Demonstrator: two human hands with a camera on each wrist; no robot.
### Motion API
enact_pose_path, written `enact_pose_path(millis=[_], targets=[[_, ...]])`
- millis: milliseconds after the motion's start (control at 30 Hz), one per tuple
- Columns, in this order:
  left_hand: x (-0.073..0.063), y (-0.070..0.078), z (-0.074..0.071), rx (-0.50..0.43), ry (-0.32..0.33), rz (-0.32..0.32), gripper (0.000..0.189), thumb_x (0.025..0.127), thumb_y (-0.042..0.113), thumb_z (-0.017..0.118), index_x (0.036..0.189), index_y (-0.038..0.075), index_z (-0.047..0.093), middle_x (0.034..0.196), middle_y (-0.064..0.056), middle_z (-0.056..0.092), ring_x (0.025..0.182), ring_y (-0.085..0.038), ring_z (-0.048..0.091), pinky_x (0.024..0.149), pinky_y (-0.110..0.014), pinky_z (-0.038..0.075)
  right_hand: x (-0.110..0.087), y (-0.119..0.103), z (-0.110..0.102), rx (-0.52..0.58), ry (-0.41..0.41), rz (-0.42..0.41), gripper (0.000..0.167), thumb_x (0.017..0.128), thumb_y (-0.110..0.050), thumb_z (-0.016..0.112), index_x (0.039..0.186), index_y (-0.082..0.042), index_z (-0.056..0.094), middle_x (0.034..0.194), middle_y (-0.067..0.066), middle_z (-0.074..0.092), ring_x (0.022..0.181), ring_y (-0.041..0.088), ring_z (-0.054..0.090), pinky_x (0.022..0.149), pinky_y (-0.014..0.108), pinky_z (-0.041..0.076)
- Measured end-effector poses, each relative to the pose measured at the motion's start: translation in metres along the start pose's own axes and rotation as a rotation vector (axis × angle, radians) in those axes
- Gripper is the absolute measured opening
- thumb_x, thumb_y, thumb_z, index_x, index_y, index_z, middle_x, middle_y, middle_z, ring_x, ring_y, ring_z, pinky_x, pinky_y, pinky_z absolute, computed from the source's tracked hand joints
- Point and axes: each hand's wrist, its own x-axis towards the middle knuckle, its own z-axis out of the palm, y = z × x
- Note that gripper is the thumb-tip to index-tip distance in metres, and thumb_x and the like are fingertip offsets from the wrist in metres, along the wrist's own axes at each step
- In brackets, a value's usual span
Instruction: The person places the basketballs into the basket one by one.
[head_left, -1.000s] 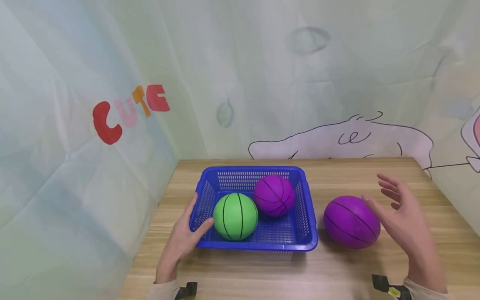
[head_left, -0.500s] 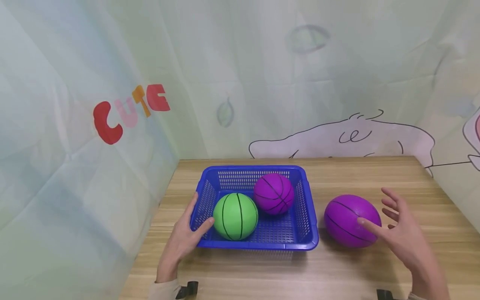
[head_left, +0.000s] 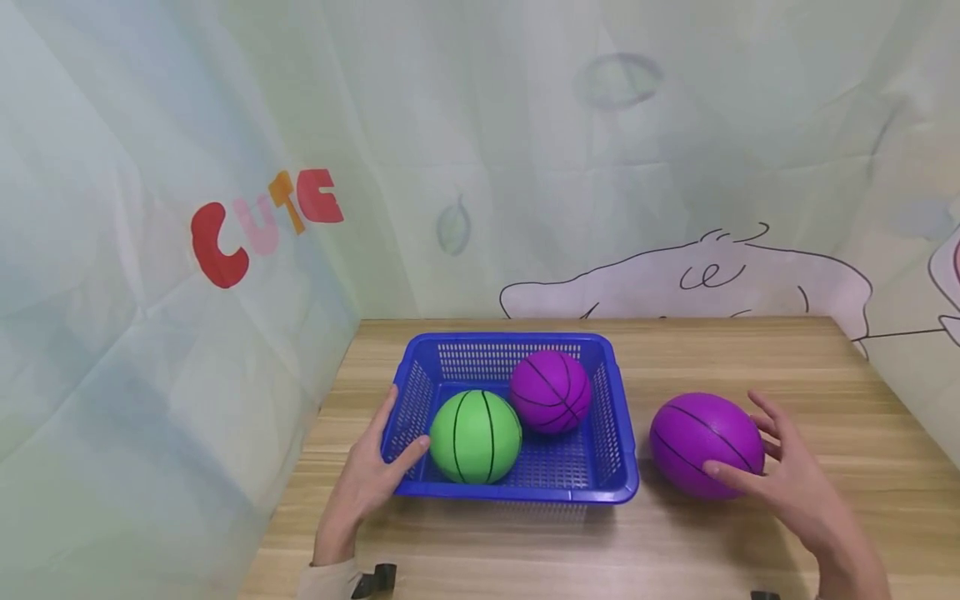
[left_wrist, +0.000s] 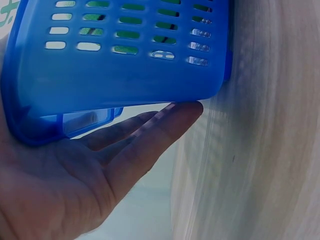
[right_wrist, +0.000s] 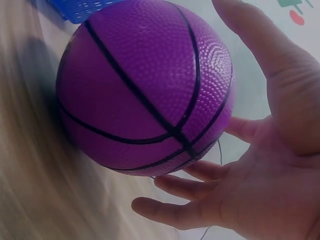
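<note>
A blue plastic basket [head_left: 517, 492] stands on the table with a green toy basketball [head_left: 476, 437] and a purple toy basketball [head_left: 550, 391] inside. My left hand [head_left: 369, 475] holds its left rim, thumb over the edge beside the green ball. In the left wrist view, the fingers [left_wrist: 160, 132] lie along the outside of the basket wall [left_wrist: 125, 80]. Right of the basket, another purple basketball [head_left: 697, 446] sits on the table. My right hand [head_left: 795, 487] is spread around its right side. From the right wrist, the thumb [right_wrist: 255, 37] appears apart from this ball [right_wrist: 145, 90]; fingertip contact is unclear.
The wooden table [head_left: 510, 550] carries the basket and the loose ball, which are separated by a narrow gap. A printed cloth curtain [head_left: 420, 167] with coloured letters hangs behind and on the left. Its folds meet the table's back edge.
My right hand has come down and leftward, from above the loose purple ball to around its right side. The left hand stays on the basket rim, and the loose ball remains in place.
</note>
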Motion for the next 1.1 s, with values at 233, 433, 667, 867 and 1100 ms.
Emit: enact_pose_path(millis=[233,433,667,867,1100], targets=[[0.0,0.0,0.0,-0.008,-0.003,-0.002,0.098,0.105,0.051,0.071,0.181,0.026,0.014,0.182,-0.02,0.028,0.157,-0.055,0.042,0.123,-0.077,0.038,0.001,0.01,0.009,-0.001,-0.009,-0.011,0.126,0.091,-0.021,0.094,0.18,-0.016,0.005,0.169,0.041,0.028,0.142,0.059,0.048,0.087,0.018,0.052],[0.0,-0.002,0.001,-0.014,0.002,-0.002,0.098,0.105,0.051,0.073,0.181,0.028,0.015,0.183,-0.018,0.027,0.16,-0.053,0.04,0.125,-0.076,0.036,0.004,0.014,0.019,0.025,0.039,-0.02,0.126,0.088,-0.018,0.097,0.176,-0.012,0.008,0.161,0.04,0.037,0.138,0.056,0.055,0.088,0.015,0.052],[0.001,-0.003,0.002,-0.002,-0.001,-0.004,0.099,0.105,0.052,0.072,0.181,0.027,0.015,0.184,-0.016,0.025,0.162,-0.052,0.037,0.126,-0.076,0.034,0.008,0.011,0.016,0.018,0.116,-0.031,0.121,0.09,-0.019,0.095,0.172,-0.015,0.007,0.163,0.04,0.032,0.136,0.053,0.054,0.085,0.01,0.049],[0.001,-0.002,0.002,-0.009,-0.003,-0.005,0.098,0.105,0.052,0.072,0.181,0.027,0.014,0.184,-0.016,0.026,0.16,-0.052,0.039,0.125,-0.076,0.035,0.021,-0.012,0.004,0.038,0.2,-0.126,0.123,0.089,-0.016,0.095,0.174,-0.033,0.007,0.172,0.027,0.026,0.136,0.044,0.05,0.085,0.008,0.052],[-0.002,0.001,0.0,-0.013,-0.003,-0.004,0.098,0.106,0.051,0.072,0.181,0.026,0.014,0.183,-0.018,0.026,0.159,-0.054,0.041,0.124,-0.076,0.037,0.041,-0.063,0.004,0.059,0.218,-0.228,0.131,0.085,-0.016,0.099,0.178,-0.039,0.009,0.174,0.021,0.031,0.14,0.047,0.05,0.088,0.01,0.052]])
